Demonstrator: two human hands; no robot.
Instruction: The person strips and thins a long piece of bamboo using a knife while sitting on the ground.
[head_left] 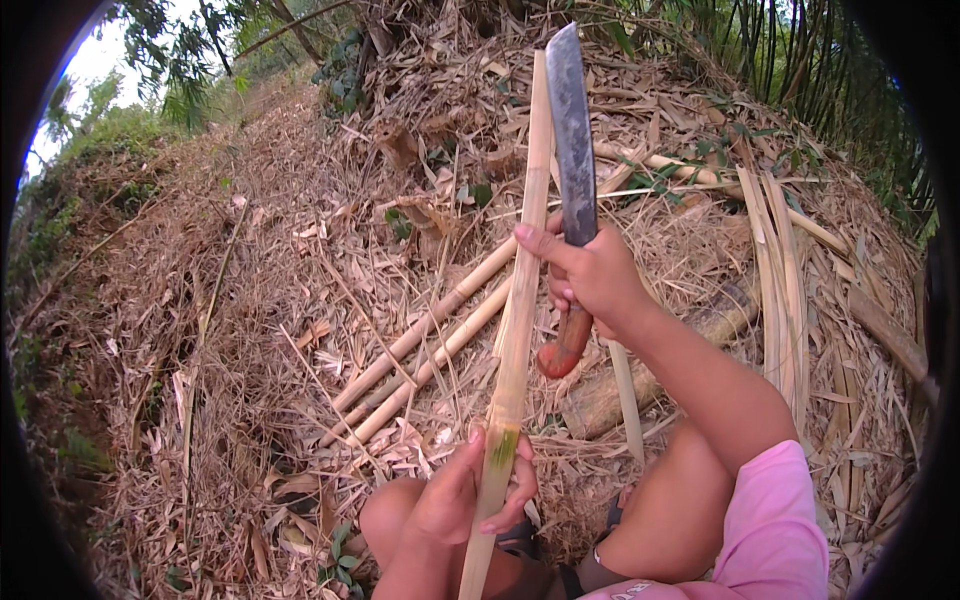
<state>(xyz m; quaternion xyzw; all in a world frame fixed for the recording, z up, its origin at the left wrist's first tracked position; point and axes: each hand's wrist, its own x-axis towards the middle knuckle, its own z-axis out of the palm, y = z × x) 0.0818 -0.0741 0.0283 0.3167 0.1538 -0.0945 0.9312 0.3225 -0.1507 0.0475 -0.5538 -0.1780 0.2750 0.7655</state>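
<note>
A long pale bamboo strip [521,310] stands upright in front of me, its lower end running out of view at the bottom edge. My left hand [474,490] is closed around its lower part, near a greenish joint. In my right hand [590,272] is a machete [574,130] with a dark, worn blade pointing up and a curved reddish-brown wooden handle. The right thumb and index finger also touch the strip's edge, and the blade stands just right of the strip, apart from its upper end.
Several bamboo poles [430,330] lie on the leaf-covered ground ahead. Split bamboo strips [785,290] rest at the right, near a thick log [660,360]. Cut stumps [425,213] stand farther off. Green bamboo stems [800,60] grow at the upper right.
</note>
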